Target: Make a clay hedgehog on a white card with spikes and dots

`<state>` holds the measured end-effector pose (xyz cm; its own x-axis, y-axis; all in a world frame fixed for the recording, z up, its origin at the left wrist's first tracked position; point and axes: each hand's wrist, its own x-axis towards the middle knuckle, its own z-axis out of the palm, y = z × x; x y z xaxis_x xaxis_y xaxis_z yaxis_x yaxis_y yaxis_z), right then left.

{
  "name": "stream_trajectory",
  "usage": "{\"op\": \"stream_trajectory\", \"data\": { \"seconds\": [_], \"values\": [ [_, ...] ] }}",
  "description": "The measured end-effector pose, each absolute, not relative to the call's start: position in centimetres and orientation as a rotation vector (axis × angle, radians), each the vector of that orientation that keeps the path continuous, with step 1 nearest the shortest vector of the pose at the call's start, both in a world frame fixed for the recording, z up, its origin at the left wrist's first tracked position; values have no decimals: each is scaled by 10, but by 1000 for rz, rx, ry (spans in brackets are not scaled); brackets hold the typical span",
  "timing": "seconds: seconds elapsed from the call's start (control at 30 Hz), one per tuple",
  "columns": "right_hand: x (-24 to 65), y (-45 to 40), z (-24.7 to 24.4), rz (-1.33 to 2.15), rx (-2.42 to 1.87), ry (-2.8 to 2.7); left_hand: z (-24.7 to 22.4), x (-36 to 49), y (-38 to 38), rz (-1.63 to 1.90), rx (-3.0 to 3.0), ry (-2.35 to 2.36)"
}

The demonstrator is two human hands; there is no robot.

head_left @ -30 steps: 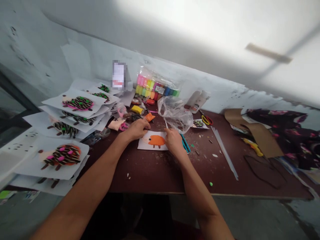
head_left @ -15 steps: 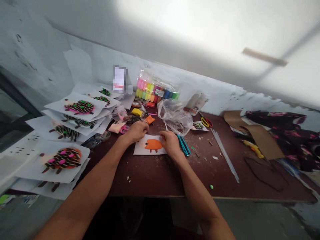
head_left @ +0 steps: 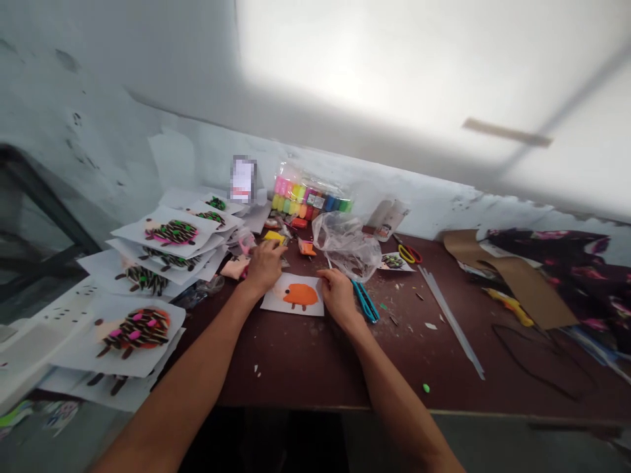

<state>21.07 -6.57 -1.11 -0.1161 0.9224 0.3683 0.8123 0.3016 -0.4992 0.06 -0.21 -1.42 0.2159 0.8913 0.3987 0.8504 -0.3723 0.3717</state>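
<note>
A white card (head_left: 273, 303) with an orange clay hedgehog (head_left: 302, 294) lies on the dark red table (head_left: 296, 368). The hedgehog has a pale face, a black eye and brown feet. My left hand (head_left: 266, 264) is just beyond the card's upper left corner, over small clay packets, its fingers bent and apart; nothing shows in its grasp. My right hand (head_left: 338, 289) rests at the card's right edge, fingers curled, with the card's upper right corner at its fingertips. A teal cutter (head_left: 365, 302) lies right of it. An orange packet (head_left: 306, 247) sits between and beyond the hands.
Stacked sheets with hedgehogs (head_left: 170, 231) stand at left. Behind are coloured clay sticks (head_left: 310, 200), a plastic bag (head_left: 348, 246) and a white bottle (head_left: 392, 220). Rightward lie scissors (head_left: 410, 254), clear glue sticks (head_left: 453, 325) and a yellow glue gun (head_left: 510, 307) with its cord.
My left hand has moved off the card's upper left side toward the yellow packet, and its fingers have spread. My right hand stays at the card's right edge. The view has shifted slightly.
</note>
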Motion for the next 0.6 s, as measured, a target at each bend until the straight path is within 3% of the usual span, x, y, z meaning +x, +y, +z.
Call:
{"op": "stream_trajectory", "data": {
  "seconds": [0.17, 0.43, 0.6],
  "values": [
    [207, -68, -8, 153, -1459, -1953, -14, -13, -2, 696, 2322, 1923],
    [202, -74, -3, 80, -1379, -1976, -15, -26, 6, 863, 2196, 1890],
    [201, -76, -1, 73, -1359, -1997, -19, -29, 3, 649, 2286, 1921]
  ]
}}
